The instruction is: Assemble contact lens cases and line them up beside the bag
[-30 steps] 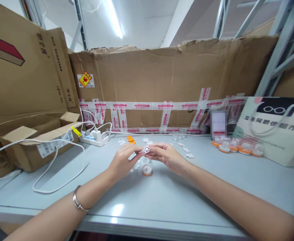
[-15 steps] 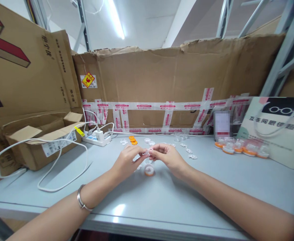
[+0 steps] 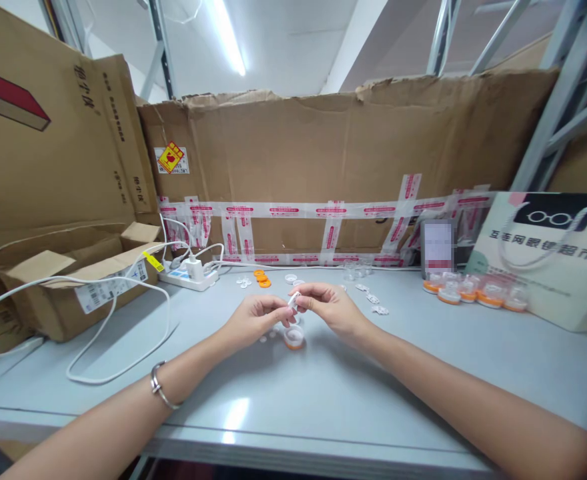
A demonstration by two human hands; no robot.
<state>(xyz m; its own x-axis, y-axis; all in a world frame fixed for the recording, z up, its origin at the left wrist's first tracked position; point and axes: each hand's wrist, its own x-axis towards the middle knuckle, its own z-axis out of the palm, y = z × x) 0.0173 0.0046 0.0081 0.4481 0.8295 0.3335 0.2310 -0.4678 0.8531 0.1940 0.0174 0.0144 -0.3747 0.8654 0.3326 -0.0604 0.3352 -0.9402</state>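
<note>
Between the fingertips of my left hand [image 3: 262, 319] and my right hand [image 3: 327, 308] is a small white plastic part [image 3: 294, 299], tilted and seen nearly edge-on. Both hands are closed in a pinch on it. Just below them, a round white cup with an orange base [image 3: 294, 338] stands on the table. Small white discs [image 3: 268, 335] lie left of that cup. Behind my hands are orange rings [image 3: 262, 279] and a white ring [image 3: 291, 279]. Several flat white plastic pieces [image 3: 372, 299] lie to the right.
On the right stand several clear-topped pots with orange bases [image 3: 488, 295], a phone [image 3: 437, 247] and a paper bag [image 3: 538, 267]. To the left are an open cardboard box [image 3: 48, 300], a power strip [image 3: 188, 277] and a looping white cable [image 3: 93, 381]. Tall cardboard [image 3: 283, 153] closes off the back.
The white part has been turned to a steeper, edge-on angle between my fingers. My left hand has shifted slightly lower and left. The whole view has moved a little.
</note>
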